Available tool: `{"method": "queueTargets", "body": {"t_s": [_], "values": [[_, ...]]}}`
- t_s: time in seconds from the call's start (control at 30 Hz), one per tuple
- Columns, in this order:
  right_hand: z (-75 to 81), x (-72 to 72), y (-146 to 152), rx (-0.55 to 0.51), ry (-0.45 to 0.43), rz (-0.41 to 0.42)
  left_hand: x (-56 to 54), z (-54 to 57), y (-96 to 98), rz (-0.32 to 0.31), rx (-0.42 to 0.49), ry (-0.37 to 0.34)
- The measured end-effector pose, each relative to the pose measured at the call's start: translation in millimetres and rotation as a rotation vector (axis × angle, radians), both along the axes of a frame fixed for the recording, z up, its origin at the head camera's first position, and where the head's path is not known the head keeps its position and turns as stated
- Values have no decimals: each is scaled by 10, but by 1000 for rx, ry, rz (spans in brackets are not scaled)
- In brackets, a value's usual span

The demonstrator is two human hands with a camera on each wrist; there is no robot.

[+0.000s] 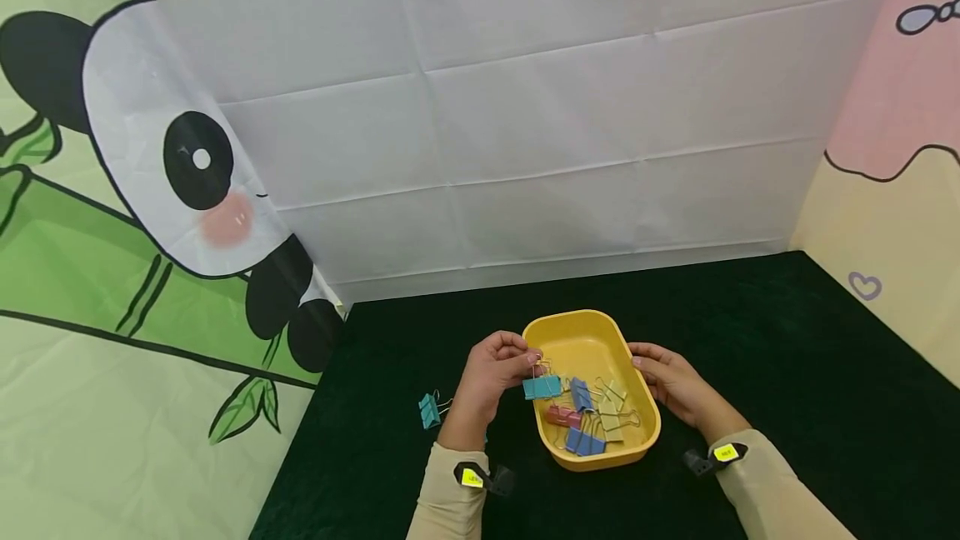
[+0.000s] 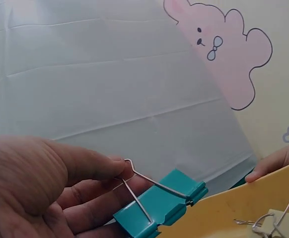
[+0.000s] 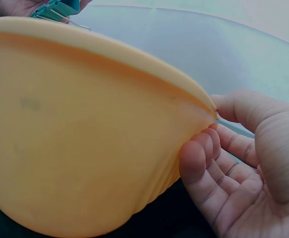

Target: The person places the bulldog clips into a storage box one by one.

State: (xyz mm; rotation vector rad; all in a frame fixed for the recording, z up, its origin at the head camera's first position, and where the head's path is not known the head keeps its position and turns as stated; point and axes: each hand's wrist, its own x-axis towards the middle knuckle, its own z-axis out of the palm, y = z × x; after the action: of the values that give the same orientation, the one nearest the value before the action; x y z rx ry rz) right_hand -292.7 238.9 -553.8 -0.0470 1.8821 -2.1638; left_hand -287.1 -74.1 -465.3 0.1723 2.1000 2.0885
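My left hand (image 1: 495,377) pinches a teal binder clip (image 1: 542,387) by its wire handles, over the left rim of a yellow plastic basket (image 1: 588,332). In the left wrist view the clip (image 2: 159,203) shows both wire arms running up to the thumb and fingers. The right hand (image 1: 678,382) grips the basket's right rim, thumb on top and fingers against the outer wall, as the right wrist view shows. Inside the basket lie blue binder clips (image 1: 585,442), a red binder clip (image 1: 562,416) and pale yellow binder clips (image 1: 611,419).
Left of the left forearm, another teal binder clip (image 1: 430,411) lies on the dark green cloth (image 1: 420,340), with a teal bit partly hidden by the wrist. A white sheet (image 1: 525,132) hangs behind the table; printed panels stand at both sides.
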Motion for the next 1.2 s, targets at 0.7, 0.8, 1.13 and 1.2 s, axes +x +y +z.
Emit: {"method": "queueTargets", "body": {"t_s": [0.7, 0.8, 1.13, 1.2], "values": [[-12, -11, -15, 10, -7, -3, -36, -51, -46, 34, -84, 40], [-11, -5, -17, 12, -8, -9, -78, -58, -176, 66, -53, 48], [2, 3, -18, 6, -11, -11, -158, -92, -653, 197, 38, 58], [2, 3, -19, 5, -11, -10, -167, -108, -762, 223, 64, 48]]}}
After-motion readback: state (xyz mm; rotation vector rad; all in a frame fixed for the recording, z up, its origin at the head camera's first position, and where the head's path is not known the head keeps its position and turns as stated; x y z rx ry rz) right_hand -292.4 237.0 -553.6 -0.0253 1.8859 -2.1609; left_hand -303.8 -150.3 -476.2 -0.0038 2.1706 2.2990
